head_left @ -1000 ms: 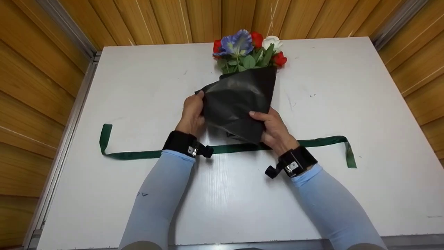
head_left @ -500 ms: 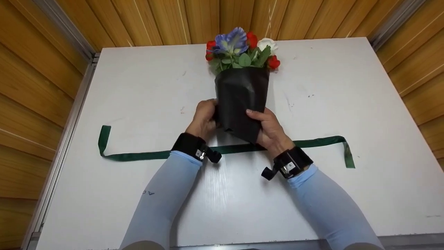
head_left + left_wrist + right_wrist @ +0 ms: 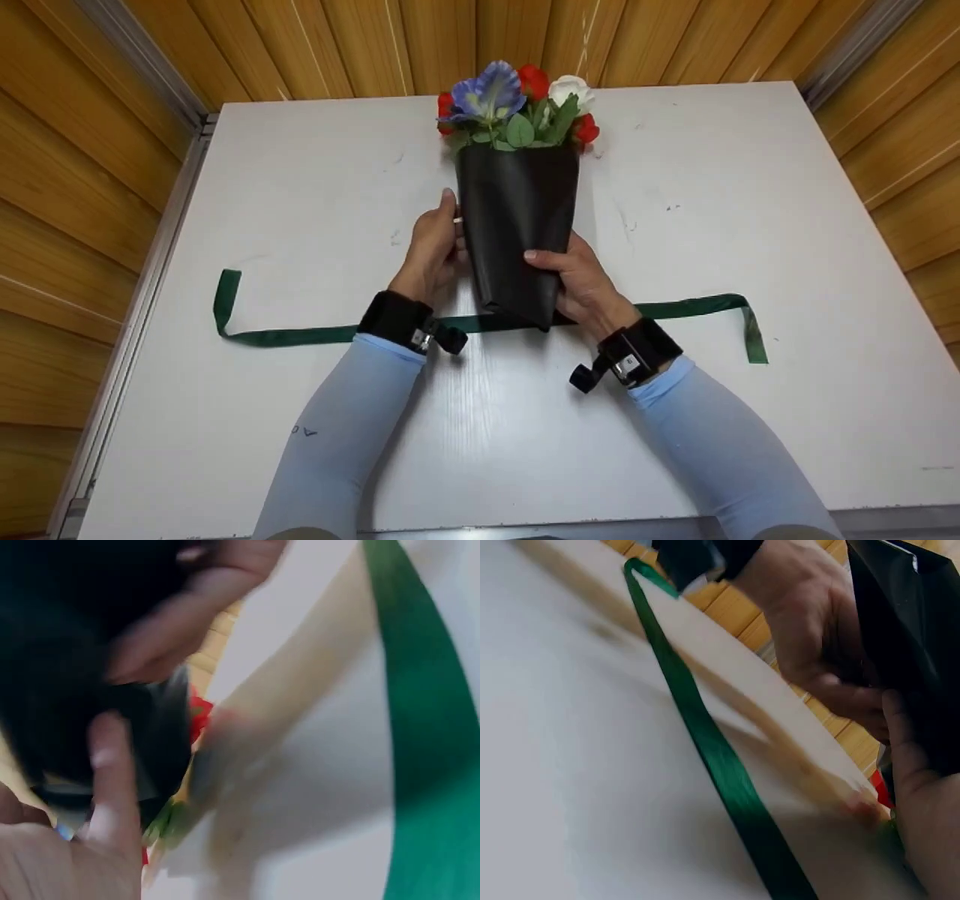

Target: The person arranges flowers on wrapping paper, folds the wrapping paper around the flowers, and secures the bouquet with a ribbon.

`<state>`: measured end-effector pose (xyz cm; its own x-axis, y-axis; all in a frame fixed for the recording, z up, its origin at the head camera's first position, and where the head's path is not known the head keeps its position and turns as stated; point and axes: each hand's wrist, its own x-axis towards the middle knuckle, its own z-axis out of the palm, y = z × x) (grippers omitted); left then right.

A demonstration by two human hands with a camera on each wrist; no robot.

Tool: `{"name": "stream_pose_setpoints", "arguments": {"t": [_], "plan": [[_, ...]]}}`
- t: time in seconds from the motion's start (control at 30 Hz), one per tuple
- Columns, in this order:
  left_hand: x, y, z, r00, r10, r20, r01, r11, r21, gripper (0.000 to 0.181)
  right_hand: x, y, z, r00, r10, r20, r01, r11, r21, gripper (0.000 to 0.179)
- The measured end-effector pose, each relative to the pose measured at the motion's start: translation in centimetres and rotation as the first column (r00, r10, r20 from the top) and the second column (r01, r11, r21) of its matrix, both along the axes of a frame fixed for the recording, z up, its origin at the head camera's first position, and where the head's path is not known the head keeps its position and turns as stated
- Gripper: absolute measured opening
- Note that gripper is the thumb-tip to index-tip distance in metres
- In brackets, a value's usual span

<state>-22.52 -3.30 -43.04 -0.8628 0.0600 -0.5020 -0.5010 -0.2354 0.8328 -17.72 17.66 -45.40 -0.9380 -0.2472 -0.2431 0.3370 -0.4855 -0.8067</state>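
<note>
A bouquet of blue, red and white flowers [image 3: 491,94] with green leaves points toward the back of the table. Black wrapping paper [image 3: 517,210] covers its lower part, narrowing toward me. My right hand [image 3: 589,285] grips the wrapped bouquet from the right, thumb across the front and fingers hidden underneath. At the paper's left edge is my left hand [image 3: 433,240], its thumb raised off the paper and its fingers partly behind. The left wrist view has a straight digit of that hand against the paper. A green ribbon [image 3: 292,336] crosses the table beneath the bouquet.
The white table [image 3: 675,435] bears the ribbon, whose two ends bend, one at each side. Wood-patterned panels [image 3: 352,45] stand behind and at both sides. Each wrist wears a black strap with a small camera.
The loose left flap of black paper has been folded round the bouquet, which is now a narrow wrap. The bouquet has moved slightly left; my left hand's thumb has come off the paper.
</note>
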Motion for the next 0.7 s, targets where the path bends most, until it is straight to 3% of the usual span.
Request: {"name": "stream_pose_setpoints", "arguments": {"t": [0.1,0.2,0.3,0.5,0.7], "plan": [[0.3,-0.5,0.1,0.997,-0.071,0.01,0.069,0.99,0.121,0.045,0.1,0.5,-0.3,0.999,0.037,-0.039,-0.035,0.998,0.051,0.058],[0.8,-0.6,0.0,0.982,-0.18,-0.049,0.185,0.975,0.12,0.042,0.4,1.2,-0.4,0.994,0.088,-0.065,-0.082,0.993,0.088,0.064],[1.4,-0.5,-0.2,0.969,-0.229,-0.09,0.24,0.961,0.136,0.044,0.9,1.9,-0.4,0.987,0.146,-0.072,-0.134,0.98,0.144,0.066],[2.5,0.4,-0.4,0.958,-0.262,-0.121,0.282,0.939,0.2,0.055,1.7,3.0,-0.6,0.979,0.187,-0.077,-0.158,0.945,0.287,0.069],[2.8,1.3,-0.7,0.965,-0.253,-0.068,0.261,0.951,0.167,0.058,2.2,3.1,-0.6,0.985,0.172,-0.031,-0.151,0.928,0.339,0.07]]}}
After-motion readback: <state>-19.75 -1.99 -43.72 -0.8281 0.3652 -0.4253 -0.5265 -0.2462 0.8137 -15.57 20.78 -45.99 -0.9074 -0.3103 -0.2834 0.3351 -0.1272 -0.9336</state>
